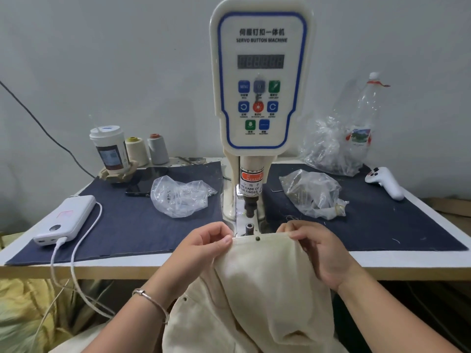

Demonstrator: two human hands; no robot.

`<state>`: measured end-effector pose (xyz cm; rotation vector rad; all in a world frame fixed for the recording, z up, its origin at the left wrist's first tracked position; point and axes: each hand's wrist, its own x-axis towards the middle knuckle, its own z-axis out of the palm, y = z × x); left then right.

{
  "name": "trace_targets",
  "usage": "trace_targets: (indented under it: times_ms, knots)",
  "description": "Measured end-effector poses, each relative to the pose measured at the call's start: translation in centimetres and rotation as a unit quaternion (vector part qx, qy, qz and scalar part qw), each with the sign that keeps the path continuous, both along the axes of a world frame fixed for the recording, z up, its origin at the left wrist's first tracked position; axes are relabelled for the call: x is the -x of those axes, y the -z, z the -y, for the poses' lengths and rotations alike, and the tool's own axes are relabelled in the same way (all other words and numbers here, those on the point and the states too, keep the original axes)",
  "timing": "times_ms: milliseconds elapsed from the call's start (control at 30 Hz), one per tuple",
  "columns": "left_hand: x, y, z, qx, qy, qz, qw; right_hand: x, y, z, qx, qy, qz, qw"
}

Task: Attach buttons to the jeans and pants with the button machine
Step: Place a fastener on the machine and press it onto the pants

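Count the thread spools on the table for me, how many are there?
2. A cream thread spool stands beside the lidded paper cup at the back left of the table, and a grey thread spool stands just right of it. Others may be hidden.

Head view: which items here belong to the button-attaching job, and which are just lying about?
In use: cream-and-blue servo button machine; cream cotton pants, edge pinched by left hand and right hand; small dark metal button; two clear plastic bags of parts.

Lying about: white power bank, lidded paper cup, two thread cones, white remote, clear plastic bottle, black phone.
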<state>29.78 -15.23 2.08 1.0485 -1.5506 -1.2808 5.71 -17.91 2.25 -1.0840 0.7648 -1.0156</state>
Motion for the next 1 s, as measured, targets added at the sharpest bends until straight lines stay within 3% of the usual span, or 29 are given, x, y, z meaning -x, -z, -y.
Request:
trace_targets:
  times_ms: [200,267,400,500,600,767,900,933,1000]
  knots:
    - [-0.2,-3.9,-5.2,0.060,0.038,0.009,0.997,1.2,-2.3,-5.9,0.080,-0.025,-0.070,0.994]
    - [-0.1,-5.4,-7.0,0.079,0.049,0.007,0.996,1.9,-2.3,-8.1,0.112,-0.051,-0.150,0.981]
    - [0.8,-8.4,-9.9,0.124,0.058,0.022,0.990,0.5,-1.0,-12.0,0.157,-0.110,-0.379,0.905]
    - [1.7,-9.7,-11.6,0.141,0.056,0.030,0.988,-2.8,0.9,-14.2,0.182,-0.094,-0.448,0.870]
    - [2.1,-10.1,-13.2,0.155,0.038,0.038,0.986,-6.5,2.4,-15.8,0.174,0.003,-0.497,0.850]
    - [-1.3,-10.2,-15.8,0.173,-0.068,0.050,0.981,-9.8,2.0,-15.7,0.160,0.090,-0.369,0.911]
    - [-7.3,-7.6,-19.2,0.166,-0.319,0.144,0.922,-11.1,-1.7,-15.2,0.048,0.107,-0.207,0.971]
    - [-8.6,-6.6,-20.6,0.144,-0.383,0.151,0.900,-11.4,-2.8,-15.1,0.015,0.112,-0.173,0.978]
    - [-10.3,-3.5,-23.9,0.023,-0.409,0.209,0.888,-12.5,-5.0,-14.8,-0.025,0.116,-0.122,0.985]
